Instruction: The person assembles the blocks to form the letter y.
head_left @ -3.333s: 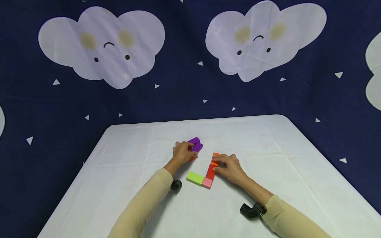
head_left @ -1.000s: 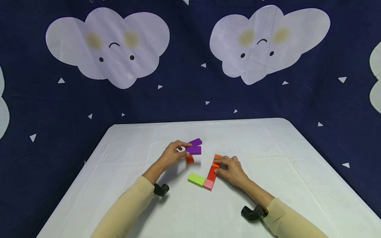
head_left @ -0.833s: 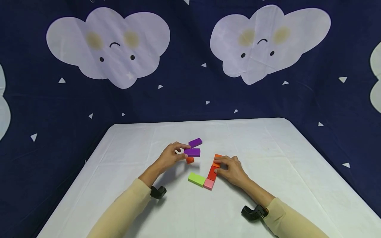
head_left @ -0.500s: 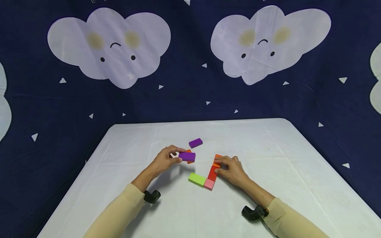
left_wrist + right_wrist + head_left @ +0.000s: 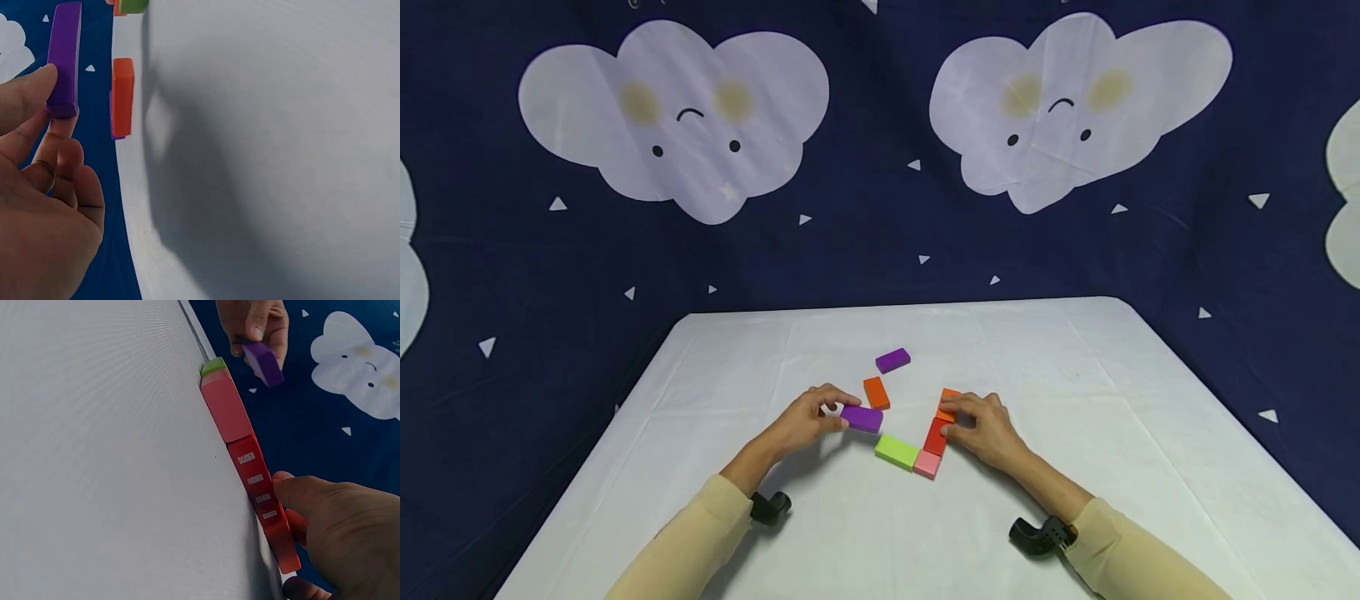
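In the head view my left hand (image 5: 808, 419) pinches a purple block (image 5: 861, 418) by one end, between thumb and fingers. The left wrist view has this purple block (image 5: 64, 59) raised off the white surface. My right hand (image 5: 988, 429) rests against a row of blocks: its index fingertip lies over the orange block (image 5: 946, 414) and its thumb touches the red block (image 5: 934, 437). A pink block (image 5: 927, 464) adjoins the red one, and a lime green block (image 5: 896, 452) runs left from the pink, making an L shape. Four light marks show along the red block's side.
A loose orange block (image 5: 876, 392) lies just beyond the held purple block. Farther back is a second purple block (image 5: 892, 361). All stand on a white-covered table (image 5: 1075, 375), with a dark blue cloud-print cloth (image 5: 865, 167) behind it.
My left hand has lifted the purple block from beside the other purple one and carried it toward me and left, uncovering the loose orange block. My right hand stays nearly still.
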A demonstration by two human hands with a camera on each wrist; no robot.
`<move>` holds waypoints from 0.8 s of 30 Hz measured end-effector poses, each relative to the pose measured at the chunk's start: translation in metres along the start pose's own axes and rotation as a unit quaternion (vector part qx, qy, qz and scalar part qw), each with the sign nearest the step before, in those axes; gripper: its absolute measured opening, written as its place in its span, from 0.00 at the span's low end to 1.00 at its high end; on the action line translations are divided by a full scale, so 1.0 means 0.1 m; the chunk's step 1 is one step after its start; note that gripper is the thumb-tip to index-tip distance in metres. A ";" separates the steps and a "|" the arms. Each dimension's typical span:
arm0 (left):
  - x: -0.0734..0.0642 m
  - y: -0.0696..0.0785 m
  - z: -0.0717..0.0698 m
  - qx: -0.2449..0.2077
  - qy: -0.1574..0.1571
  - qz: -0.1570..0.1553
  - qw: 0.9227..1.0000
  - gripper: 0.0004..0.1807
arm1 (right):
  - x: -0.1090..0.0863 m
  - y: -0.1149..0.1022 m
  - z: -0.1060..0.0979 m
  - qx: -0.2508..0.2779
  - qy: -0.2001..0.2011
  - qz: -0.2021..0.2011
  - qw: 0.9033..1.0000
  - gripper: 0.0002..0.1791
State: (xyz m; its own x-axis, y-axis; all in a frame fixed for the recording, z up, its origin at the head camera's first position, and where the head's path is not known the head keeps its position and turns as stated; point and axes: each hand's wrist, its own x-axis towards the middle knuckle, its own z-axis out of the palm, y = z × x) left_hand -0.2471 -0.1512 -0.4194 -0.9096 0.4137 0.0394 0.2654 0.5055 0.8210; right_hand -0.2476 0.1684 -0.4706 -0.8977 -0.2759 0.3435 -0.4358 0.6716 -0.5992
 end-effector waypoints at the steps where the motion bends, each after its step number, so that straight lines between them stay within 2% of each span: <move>1: -0.01 -0.01 0.00 0.003 -0.003 0.001 1.000 0.16 | 0.00 0.00 0.00 0.001 0.000 0.000 1.000 0.21; 11: 0.00 -0.13 0.03 0.023 -0.030 0.012 0.999 0.17 | 0.01 0.00 0.00 -0.001 -0.001 0.002 1.000 0.21; 24: 0.03 -0.17 0.09 0.014 -0.037 -0.005 0.999 0.17 | 0.00 0.02 0.00 -0.001 0.004 0.000 1.000 0.21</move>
State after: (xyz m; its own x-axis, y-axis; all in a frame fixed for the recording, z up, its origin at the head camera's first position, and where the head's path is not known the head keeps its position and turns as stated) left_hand -0.2515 -0.1515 -0.4379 -0.8864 0.4627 -0.0112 0.2665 0.5300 0.8050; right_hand -0.2481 0.1695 -0.4719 -0.8973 -0.2697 0.3494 -0.4351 0.6735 -0.5976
